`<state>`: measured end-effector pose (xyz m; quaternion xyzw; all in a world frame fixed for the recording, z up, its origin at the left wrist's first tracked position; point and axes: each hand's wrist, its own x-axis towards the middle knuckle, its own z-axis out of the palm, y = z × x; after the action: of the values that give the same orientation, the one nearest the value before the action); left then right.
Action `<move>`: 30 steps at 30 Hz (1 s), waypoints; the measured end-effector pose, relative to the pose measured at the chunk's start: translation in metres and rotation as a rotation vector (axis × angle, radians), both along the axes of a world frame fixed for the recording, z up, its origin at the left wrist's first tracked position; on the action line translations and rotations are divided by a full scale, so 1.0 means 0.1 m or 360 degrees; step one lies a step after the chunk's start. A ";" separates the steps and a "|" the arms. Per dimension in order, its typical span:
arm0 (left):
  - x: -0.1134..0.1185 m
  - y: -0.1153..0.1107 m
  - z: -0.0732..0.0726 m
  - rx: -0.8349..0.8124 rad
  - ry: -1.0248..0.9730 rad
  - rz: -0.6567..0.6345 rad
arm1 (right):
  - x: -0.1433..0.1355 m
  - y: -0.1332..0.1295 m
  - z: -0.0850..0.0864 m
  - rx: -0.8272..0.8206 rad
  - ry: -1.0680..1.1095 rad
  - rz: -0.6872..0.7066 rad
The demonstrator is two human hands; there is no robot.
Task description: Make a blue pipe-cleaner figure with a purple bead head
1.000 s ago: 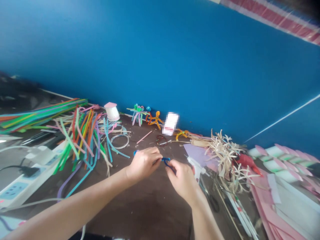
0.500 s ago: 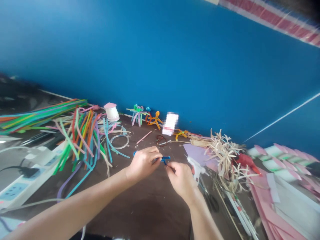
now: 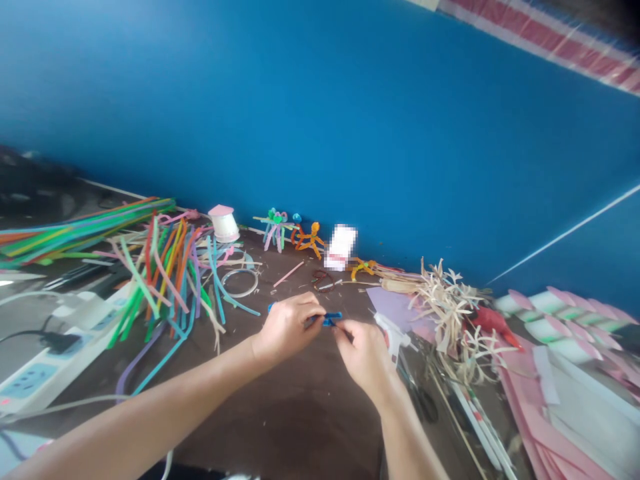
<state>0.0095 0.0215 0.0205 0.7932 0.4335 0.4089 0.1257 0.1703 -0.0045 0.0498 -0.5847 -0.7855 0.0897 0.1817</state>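
Both of my hands pinch a blue pipe cleaner (image 3: 332,316) above the middle of the dark table. My left hand (image 3: 291,325) is closed around its main length, and a bit of blue shows past the far side of the fist. Thumb and forefinger of my right hand (image 3: 364,352) grip a short bent end of it. Much of the pipe cleaner is hidden in the left fingers. Behind my hands stand small pipe-cleaner figures, an orange one (image 3: 313,239) and a multicoloured one (image 3: 275,230).
Left lie many coloured pipe cleaners (image 3: 170,267) and a white power strip (image 3: 37,377) with cables. A white glue gun (image 3: 393,337), scissors (image 3: 425,403), dried strips (image 3: 443,300) and pink paper (image 3: 530,407) are on the right. A small pink-topped cup (image 3: 225,225) stands near the blue wall.
My right hand has shifted very slightly, and the short blue end in its fingers now lies closer to the main length. My left hand keeps its hold in nearly the same place.
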 end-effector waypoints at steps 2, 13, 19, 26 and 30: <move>0.01 0.01 0.01 -0.0078 -0.0078 0.0009 | 0.00 0.00 0.00 0.0006 0.0049 -0.0002; -0.01 0.12 0.08 -0.0938 -0.0359 -0.0351 | -0.02 -0.02 -0.02 0.0102 -0.0071 -0.0008; 0.02 0.13 0.06 -0.0956 -0.0384 -0.0320 | -0.03 -0.03 0.02 0.0076 -0.0166 0.0033; 0.01 0.12 0.06 -0.0668 -0.0173 -0.0197 | -0.04 -0.07 0.04 0.0103 -0.0184 0.0055; 0.00 0.07 0.08 -0.0405 0.0043 -0.0187 | -0.02 -0.05 0.08 0.0101 -0.0086 0.0109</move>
<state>0.0093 0.0286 0.0289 0.8002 0.4363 0.3319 0.2432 0.1688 -0.0095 0.0580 -0.5536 -0.8121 0.0551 0.1759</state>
